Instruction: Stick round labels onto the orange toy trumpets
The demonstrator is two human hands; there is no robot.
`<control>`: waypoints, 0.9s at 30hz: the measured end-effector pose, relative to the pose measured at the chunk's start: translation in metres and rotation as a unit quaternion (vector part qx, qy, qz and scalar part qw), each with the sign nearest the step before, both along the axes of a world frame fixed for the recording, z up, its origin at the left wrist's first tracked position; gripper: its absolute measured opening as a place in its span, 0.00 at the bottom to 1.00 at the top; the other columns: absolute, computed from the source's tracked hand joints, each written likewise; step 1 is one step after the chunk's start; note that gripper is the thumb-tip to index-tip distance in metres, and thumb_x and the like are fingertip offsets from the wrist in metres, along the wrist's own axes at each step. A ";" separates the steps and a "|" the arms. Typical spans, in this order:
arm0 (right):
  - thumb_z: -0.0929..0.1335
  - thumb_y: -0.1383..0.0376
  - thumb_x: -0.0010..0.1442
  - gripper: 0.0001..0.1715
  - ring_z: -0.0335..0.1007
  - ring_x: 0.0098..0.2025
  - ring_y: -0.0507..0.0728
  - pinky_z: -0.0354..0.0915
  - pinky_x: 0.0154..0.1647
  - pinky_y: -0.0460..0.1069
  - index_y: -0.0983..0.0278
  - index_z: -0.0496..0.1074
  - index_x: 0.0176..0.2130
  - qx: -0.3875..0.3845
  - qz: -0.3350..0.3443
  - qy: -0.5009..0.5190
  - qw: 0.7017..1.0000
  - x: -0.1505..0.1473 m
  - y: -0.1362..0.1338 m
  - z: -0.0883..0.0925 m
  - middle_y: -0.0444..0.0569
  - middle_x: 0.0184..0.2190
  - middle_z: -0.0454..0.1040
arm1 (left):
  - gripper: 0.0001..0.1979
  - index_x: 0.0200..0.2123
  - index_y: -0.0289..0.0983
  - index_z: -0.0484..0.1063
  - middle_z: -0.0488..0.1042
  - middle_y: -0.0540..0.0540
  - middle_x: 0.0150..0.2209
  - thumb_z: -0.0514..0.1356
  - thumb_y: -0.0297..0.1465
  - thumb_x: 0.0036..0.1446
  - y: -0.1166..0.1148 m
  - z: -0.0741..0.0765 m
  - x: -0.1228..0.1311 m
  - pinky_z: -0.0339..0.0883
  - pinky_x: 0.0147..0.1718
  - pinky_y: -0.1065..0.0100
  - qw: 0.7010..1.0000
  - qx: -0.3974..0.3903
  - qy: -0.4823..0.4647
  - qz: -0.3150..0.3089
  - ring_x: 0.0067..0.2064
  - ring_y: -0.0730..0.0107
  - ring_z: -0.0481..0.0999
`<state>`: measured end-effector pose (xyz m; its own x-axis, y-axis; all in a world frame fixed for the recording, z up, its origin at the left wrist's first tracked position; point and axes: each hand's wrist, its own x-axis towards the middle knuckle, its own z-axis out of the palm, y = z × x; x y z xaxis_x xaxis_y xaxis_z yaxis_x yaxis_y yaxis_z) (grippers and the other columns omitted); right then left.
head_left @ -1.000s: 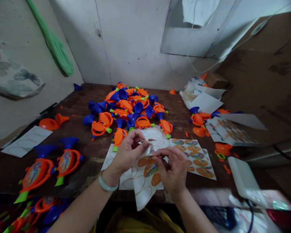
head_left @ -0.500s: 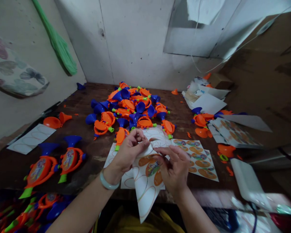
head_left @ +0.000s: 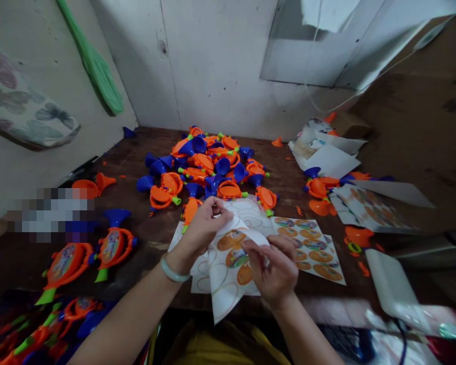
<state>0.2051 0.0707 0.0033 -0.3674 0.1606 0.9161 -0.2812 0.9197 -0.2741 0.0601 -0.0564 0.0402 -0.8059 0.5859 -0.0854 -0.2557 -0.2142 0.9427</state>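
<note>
Both hands hold a white sticker sheet [head_left: 223, 290] above the table's front edge. Its upper part is bent over, and a few oval orange stickers [head_left: 231, 240] remain among empty oval outlines. My left hand [head_left: 201, 228], with a pale bangle on the wrist, pinches the sheet's upper left part. My right hand [head_left: 275, 268] is closed on the folded edge at the right, thumb against fingers. Just beyond the hands lies a pile of orange and blue toy horns [head_left: 203, 162]. To the left rest two toy horns [head_left: 112, 247] with stickers on their round faces.
More sticker sheets [head_left: 321, 256] lie right of my hands, and a stack of them [head_left: 368, 208] sits farther right. A white rectangular device [head_left: 393, 284] stands at the right edge. Below the table at left are more toy horns [head_left: 76, 309]. A wall [head_left: 213, 61] closes off the back.
My right hand has lifted the sheet's edge, so the folded flap now stands up between the hands. The sheet's lower corner has risen slightly. The view has shifted a little.
</note>
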 end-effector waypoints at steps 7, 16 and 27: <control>0.74 0.66 0.72 0.11 0.85 0.44 0.61 0.79 0.50 0.59 0.57 0.78 0.53 -0.023 -0.005 -0.111 0.994 0.006 0.003 0.029 0.47 0.41 0.87 | 0.25 0.34 0.39 0.70 0.74 0.53 0.32 0.81 0.41 0.48 -0.003 0.008 0.007 0.64 0.30 0.73 0.998 0.012 0.052 -0.027 0.32 0.74 0.71; 0.74 0.72 0.70 0.13 0.85 0.33 0.58 0.82 0.39 0.55 0.54 0.75 0.48 -0.121 0.075 -0.081 0.986 -0.001 -0.006 0.025 0.42 0.33 0.85 | 0.30 0.34 0.40 0.64 0.72 0.55 0.32 0.82 0.44 0.49 -0.008 0.013 0.021 0.63 0.29 0.75 0.997 0.055 0.015 -0.042 0.30 0.77 0.70; 0.72 0.72 0.69 0.14 0.74 0.33 0.56 0.71 0.43 0.55 0.54 0.70 0.35 0.027 -0.003 -0.063 0.998 0.024 -0.015 0.027 0.39 0.28 0.75 | 0.11 0.40 0.43 0.62 0.74 0.51 0.36 0.64 0.34 0.64 0.011 -0.009 -0.023 0.72 0.35 0.70 0.943 -0.138 0.304 -0.004 0.36 0.69 0.78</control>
<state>0.2288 0.0559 0.0304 -0.4793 0.1151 0.8701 -0.2430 0.9352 -0.2576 0.0370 -0.0453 0.0307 -0.7502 0.6158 0.2409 0.3495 0.0600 0.9350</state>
